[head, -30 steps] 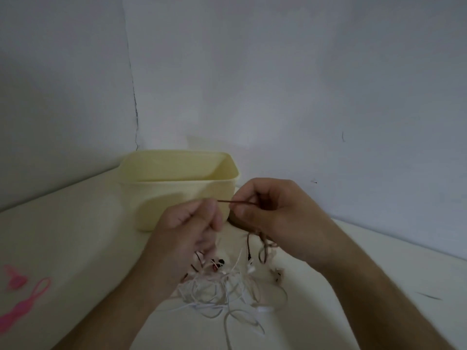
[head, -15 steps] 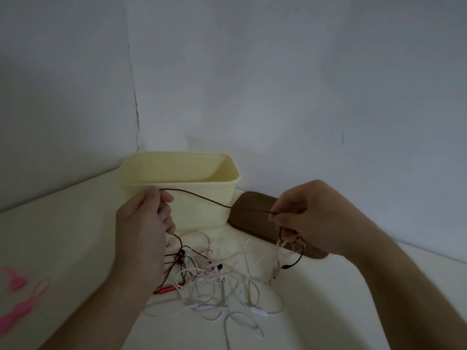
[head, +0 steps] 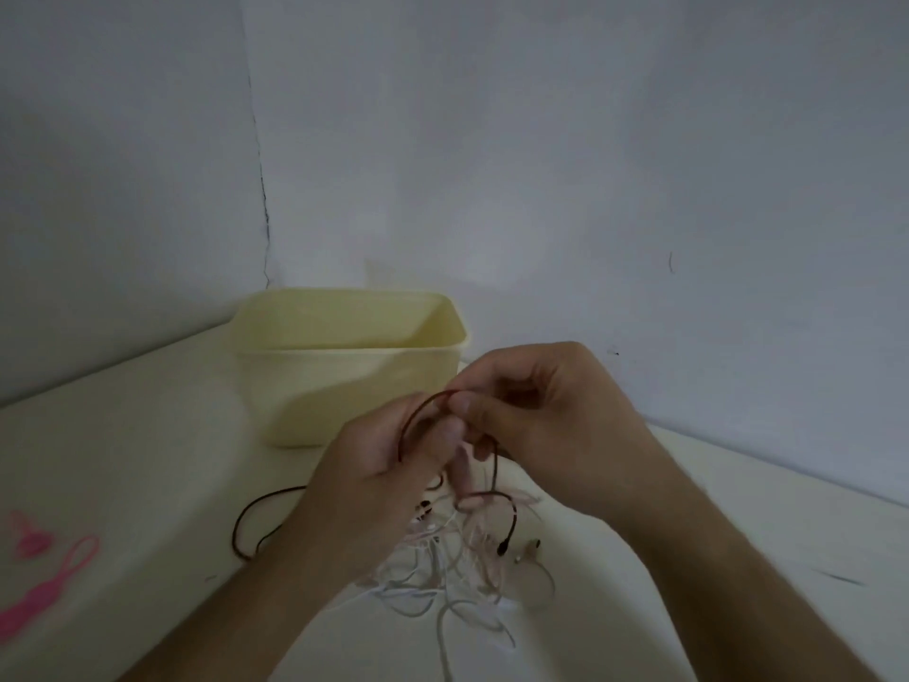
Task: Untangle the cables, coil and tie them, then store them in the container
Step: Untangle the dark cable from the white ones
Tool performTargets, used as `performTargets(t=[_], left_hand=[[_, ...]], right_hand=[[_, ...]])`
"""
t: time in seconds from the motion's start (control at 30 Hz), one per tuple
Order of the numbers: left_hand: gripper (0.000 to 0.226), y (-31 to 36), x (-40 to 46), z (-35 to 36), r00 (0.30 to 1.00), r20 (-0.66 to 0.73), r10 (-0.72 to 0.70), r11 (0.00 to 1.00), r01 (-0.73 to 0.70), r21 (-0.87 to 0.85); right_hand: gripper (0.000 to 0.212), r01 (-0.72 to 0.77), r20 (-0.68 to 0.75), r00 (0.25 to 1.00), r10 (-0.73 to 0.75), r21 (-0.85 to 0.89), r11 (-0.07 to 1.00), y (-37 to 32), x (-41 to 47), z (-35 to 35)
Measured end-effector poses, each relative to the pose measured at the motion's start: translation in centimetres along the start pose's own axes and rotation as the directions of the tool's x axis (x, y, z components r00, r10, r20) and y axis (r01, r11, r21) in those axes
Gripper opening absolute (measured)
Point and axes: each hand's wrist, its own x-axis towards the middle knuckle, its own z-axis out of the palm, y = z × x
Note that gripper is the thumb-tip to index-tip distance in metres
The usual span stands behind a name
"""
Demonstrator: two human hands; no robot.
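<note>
1. Pale yellow plastic container (head: 344,366), rectangular with rounded corners and no lid on it, standing on the cream counter (head: 123,460) in the corner where two grey-white walls meet. We see nothing inside it from this angle.
2. Dark brown cable (head: 418,415), thin. We record one loop arching between the two hands just in front of the container's near wall. A further length hangs below the right hand and curls to a dark plug end (head: 502,548); another curve lies on the counter to the left of the left forearm.
3. Left hand (head: 374,479), raised above the counter. Its fingers are curled round the brown cable, thumb pressed along it.
4. Right hand (head: 541,425), touching the left at the fingertips. Thumb and forefinger pinch the top of the brown loop; the remaining fingers are bent inward.
5. Tangle of white and pale pink cables (head: 442,573), lying loose on the counter directly below both hands, strands crossing one another. We cannot tell how many cables it holds. A small metallic plug (head: 529,551) lies at its right edge.
6. Pink silicone cable ties (head: 44,583), lying flat on the counter at the far left, well apart from the tangle. One has a loop-shaped end.
7. Short dark mark (head: 843,578) on the counter at the far right, too blurred for us to name.
</note>
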Motion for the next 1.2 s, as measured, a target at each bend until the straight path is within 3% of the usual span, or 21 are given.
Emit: performTargets(t=[0.07,0.13,0.23,0.37,0.57,0.7,0.8,0.9,0.97,1.1,1.2], left_hand=[[0.03,-0.1,0.3,-0.4,0.987,-0.083,-0.137,0.966,0.115,-0.232],[0.033,0.2,0.9,-1.3,0.965,-0.127,-0.229,0.844,0.131,-0.521],[0.037,0.2,1.4,-2.7,0.919,-0.111,-0.377,0.657,0.181,-0.732],[0.039,-0.8,1.6,-3.6,0.856,-0.156,-0.493,0.561,0.176,-0.809],[0.04,-1.0,1.7,-3.6,0.806,-0.254,-0.535,0.606,0.156,-0.78],[0.037,-0.9,1.7,-3.7,0.787,-0.322,-0.526,0.643,0.12,-0.756],[0.035,-1.3,1.9,-3.8,0.742,-0.385,-0.549,0.71,0.171,-0.683],[0.026,-1.7,2.3,-3.3,0.699,-0.449,-0.556,0.814,0.347,-0.466],[0.016,-1.9,2.3,-2.6,0.71,-0.464,-0.53,0.847,0.41,-0.338],[0.023,-1.7,1.7,-1.7,0.769,-0.533,-0.352,0.905,0.426,0.017],[0.055,-1.0,1.1,-1.2,0.842,-0.516,-0.156,0.845,0.384,0.372]], right_hand=[[0.015,-0.023,-0.029,0.999,0.02,-0.101,0.995,0.4,0.2,0.0],[0.016,-0.081,-0.043,0.996,0.076,-0.14,0.987,0.7,0.4,-0.4],[0.019,-0.169,-0.077,0.985,0.155,-0.22,0.961,1.1,0.4,-1.3],[0.017,-0.216,-0.162,0.973,0.165,-0.385,0.898,1.6,0.5,-2.5],[0.026,-0.245,-0.251,0.958,0.138,-0.469,0.848,2.1,0.4,-4.0],[0.026,-0.277,-0.165,0.961,0.223,-0.583,0.764,2.0,0.2,-4.1],[0.022,-0.291,-0.163,0.957,0.242,-0.581,0.76,2.0,0.2,-4.2],[0.023,-0.285,-0.133,0.958,0.252,-0.479,0.83,1.4,0.2,-4.3],[0.028,-0.284,-0.071,0.958,0.279,-0.386,0.878,0.6,0.0,-4.0],[0.031,-0.261,-0.053,0.965,0.258,-0.34,0.904,0.1,-0.2,-3.3],[0.029,-0.231,-0.052,0.973,0.226,-0.318,0.919,-0.1,-0.1,-2.8]])
